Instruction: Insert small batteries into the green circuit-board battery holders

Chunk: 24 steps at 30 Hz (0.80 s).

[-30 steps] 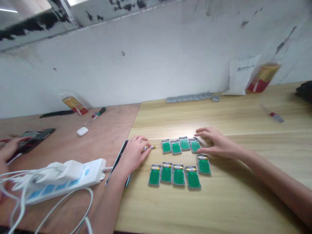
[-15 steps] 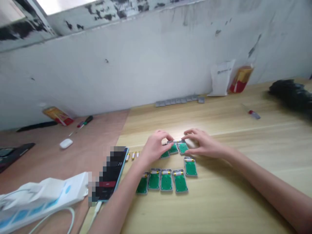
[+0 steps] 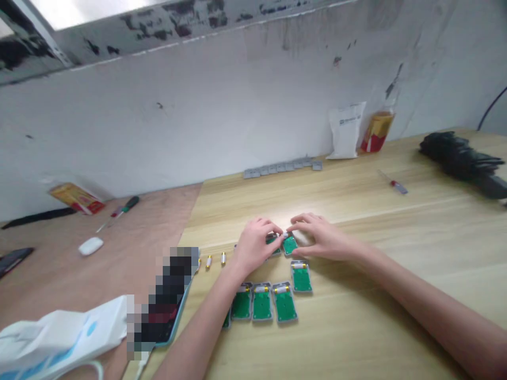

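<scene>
The person's left hand and right hand meet fingertip to fingertip over the back row of small green circuit boards lying on the light wooden table. The left hand's fingers are curled narrow, thumb and forefinger pinched on a small battery, of which only a pale end shows between the two hands. The right hand's fingers are bent close together with their tips on the far edge of a green board in a grey shell; whether it grips the board or only rests on it cannot be told. Just nearer the person lies a front row of boards, each with a gold-banded cell fitted across its top, and one more board lies beside the right wrist. Three loose batteries lie left of the left hand, next to a phone whose screen is blurred out, and a white power strip sits at the near left corner. By the wall stand a line of grey covers, a white bag with a dark printed label too small to read, and a red and yellow packet.
</scene>
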Motion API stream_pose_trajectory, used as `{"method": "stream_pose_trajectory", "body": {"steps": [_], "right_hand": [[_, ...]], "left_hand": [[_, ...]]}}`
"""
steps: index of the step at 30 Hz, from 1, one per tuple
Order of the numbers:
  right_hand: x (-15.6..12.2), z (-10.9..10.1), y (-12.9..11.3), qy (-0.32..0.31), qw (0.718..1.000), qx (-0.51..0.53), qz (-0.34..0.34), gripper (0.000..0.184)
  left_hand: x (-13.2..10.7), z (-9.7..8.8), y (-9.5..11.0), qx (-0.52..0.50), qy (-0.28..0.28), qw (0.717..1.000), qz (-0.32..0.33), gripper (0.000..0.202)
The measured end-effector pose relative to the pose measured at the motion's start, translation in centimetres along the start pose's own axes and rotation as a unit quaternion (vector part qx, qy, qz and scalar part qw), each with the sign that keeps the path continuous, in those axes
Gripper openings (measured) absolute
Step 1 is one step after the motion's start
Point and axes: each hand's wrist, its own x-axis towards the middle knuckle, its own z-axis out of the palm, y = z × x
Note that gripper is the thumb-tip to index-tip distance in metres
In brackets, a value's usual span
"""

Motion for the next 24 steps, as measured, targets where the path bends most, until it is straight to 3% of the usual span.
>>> {"method": "stream_pose_trajectory", "body": {"steps": [15,24], "right_hand": [[0.0,0.1,0.1,0.007,1.000,0.003,-0.009,0.051],[0.1,0.8,0.3,0.019,0.999,0.043,0.003,0.048]], "left_hand": [[-0.1,1.4,-0.1,0.011,-0.007,0.999,0.032,0.018],[0.4,2.0,0.9,-0.044,0.010,0.998,-0.054,0.013]]}}
